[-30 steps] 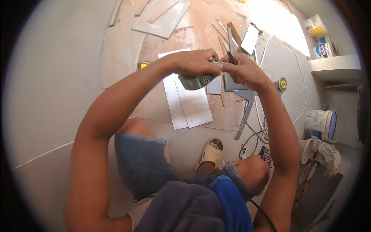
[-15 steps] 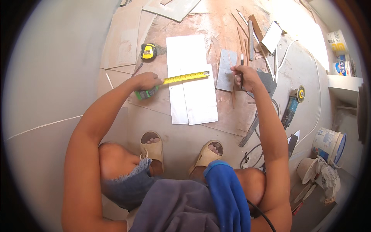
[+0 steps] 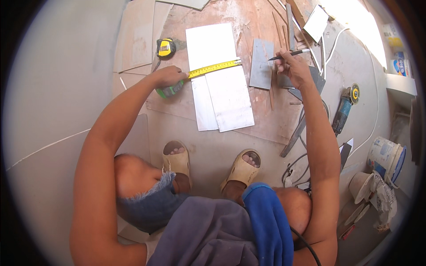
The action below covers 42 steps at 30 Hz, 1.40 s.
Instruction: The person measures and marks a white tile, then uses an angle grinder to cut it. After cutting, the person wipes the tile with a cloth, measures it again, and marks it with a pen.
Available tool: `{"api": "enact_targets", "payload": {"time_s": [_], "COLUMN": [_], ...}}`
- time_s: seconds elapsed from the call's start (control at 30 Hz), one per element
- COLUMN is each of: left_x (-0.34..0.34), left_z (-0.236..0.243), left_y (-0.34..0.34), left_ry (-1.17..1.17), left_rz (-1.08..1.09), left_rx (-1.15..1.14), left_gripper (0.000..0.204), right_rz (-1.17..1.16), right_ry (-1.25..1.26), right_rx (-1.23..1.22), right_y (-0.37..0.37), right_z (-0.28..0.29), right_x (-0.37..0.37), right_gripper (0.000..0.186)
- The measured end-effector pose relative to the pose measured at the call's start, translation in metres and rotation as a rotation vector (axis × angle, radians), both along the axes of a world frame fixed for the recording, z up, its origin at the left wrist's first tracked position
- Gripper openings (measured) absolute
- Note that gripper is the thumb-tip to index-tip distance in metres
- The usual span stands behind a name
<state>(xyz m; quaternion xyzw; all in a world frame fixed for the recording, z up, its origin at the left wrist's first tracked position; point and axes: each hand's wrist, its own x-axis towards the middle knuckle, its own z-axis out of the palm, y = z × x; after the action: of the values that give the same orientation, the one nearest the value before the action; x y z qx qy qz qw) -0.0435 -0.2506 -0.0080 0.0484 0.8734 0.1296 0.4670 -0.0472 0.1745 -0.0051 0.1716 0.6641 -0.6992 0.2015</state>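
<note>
White tile pieces [image 3: 230, 99] lie on a worn wooden board in front of my feet. My left hand [image 3: 170, 76] is closed round a green tape measure [image 3: 171, 90] at their left side. Its yellow blade [image 3: 213, 69] stretches across the white pieces, and the end hook lies near their right edge. To the right, my right hand [image 3: 293, 68] pinches a dark pencil [image 3: 288, 55] with a white end; the point is toward the left, above a grey tile piece [image 3: 261, 66]. A second, yellow and black tape measure [image 3: 166, 48] rests beyond my left hand.
An angle grinder [image 3: 345, 108] lies on the floor at the right, with cables around it. Wooden strips and tile offcuts [image 3: 316, 23] are scattered at the far right. Buckets [image 3: 385, 157] stand along the right wall, and large tiles [image 3: 136, 37] lie at the far left.
The pencil has turned from upright to nearly level, its point now leftward. My left hand still holds the tape across the white pieces. The whole view has shifted a little.
</note>
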Motion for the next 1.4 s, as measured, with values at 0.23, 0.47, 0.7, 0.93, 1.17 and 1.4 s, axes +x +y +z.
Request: {"api": "enact_targets", "payload": {"time_s": [0.23,0.47,0.7,0.93,1.17,1.4], "left_x": [0.001,0.003,0.004,0.005,0.002,0.001], "left_z": [-0.003,-0.008,-0.013,-0.026,-0.019,-0.026], "left_y": [-0.003,-0.003,-0.006,-0.013,-0.01,-0.01], "left_ry": [-0.015,0.025,0.002,-0.002,0.0,-0.023], "left_rz": [-0.01,-0.027,0.028,0.039,0.014,0.046], "left_rx": [-0.018,-0.006,0.006,0.004,0.029,0.007], "left_gripper": [0.062,0.065,0.067,0.068,0.067,0.065], "right_rz": [0.081,0.207,0.257,0.41,0.507,0.588], "right_ry": [0.081,0.136,0.173,0.226,0.228,0.262], "right_rx": [0.045,0.069,0.028,0.079,0.191,0.351], "right_y": [-0.034,-0.073,-0.108,-0.134,-0.153,-0.156], "right_z": [-0.005,-0.02,-0.029,-0.024,-0.036,-0.039], "right_x": [-0.009,-0.023,-0.023,-0.024,-0.026,-0.025], "right_gripper": [0.031,0.032,0.026,0.026,0.024,0.03]}}
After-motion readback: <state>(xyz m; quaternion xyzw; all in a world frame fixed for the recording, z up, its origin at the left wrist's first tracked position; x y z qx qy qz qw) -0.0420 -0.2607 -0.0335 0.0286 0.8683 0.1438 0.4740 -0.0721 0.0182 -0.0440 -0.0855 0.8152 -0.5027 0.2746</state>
